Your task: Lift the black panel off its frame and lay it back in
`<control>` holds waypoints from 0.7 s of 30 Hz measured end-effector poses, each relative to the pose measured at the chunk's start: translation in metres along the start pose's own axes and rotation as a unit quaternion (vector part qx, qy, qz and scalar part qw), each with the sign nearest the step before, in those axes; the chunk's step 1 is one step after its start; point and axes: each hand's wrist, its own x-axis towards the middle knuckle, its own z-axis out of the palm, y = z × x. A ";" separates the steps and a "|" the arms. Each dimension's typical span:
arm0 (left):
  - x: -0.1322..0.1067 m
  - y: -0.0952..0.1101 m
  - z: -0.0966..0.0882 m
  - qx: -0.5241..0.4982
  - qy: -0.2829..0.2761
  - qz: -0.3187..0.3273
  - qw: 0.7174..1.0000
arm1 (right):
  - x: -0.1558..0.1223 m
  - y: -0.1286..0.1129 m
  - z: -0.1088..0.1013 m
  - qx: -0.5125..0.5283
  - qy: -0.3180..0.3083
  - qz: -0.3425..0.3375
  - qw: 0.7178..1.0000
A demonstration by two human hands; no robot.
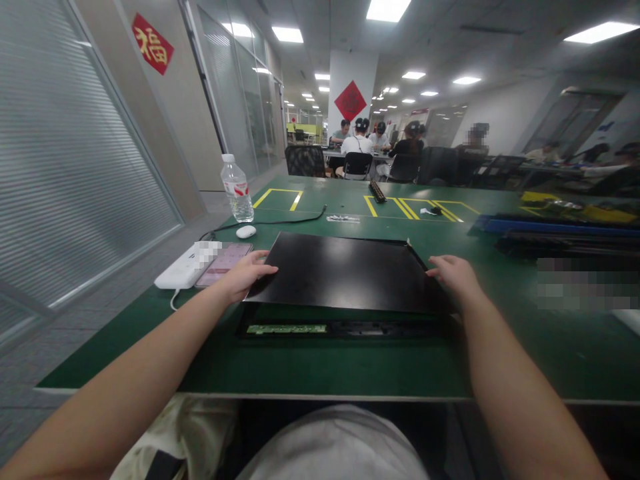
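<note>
A flat black screen panel (340,270) lies tilted between my hands, its near edge raised above a thin black frame (400,329). A strip of green circuit board (287,329) shows along the near side of that frame. My left hand (249,272) grips the panel's left edge, with the thumb on top and the fingers at the rim. At the right edge my right hand (454,275) pinches with thumb and fingertips; whether it also touches the frame there, I cannot tell.
On the green table (325,373), a white power bank (183,267), a phone (226,263), a white earbud case (246,232) and a water bottle (237,190) stand left. Dark and blue strips (545,230) are piled right. A black cable (280,222) runs behind. People sit farther back.
</note>
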 end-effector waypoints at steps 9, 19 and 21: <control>-0.005 0.001 0.002 0.013 -0.006 0.006 1.000 | -0.008 -0.011 -0.003 -0.112 0.000 -0.023 0.993; -0.009 0.005 0.003 0.039 -0.005 -0.002 0.999 | -0.007 -0.010 -0.001 -0.198 0.016 -0.048 0.979; -0.010 0.006 0.003 0.042 -0.005 -0.003 0.999 | -0.006 -0.007 0.000 -0.209 0.017 -0.066 0.976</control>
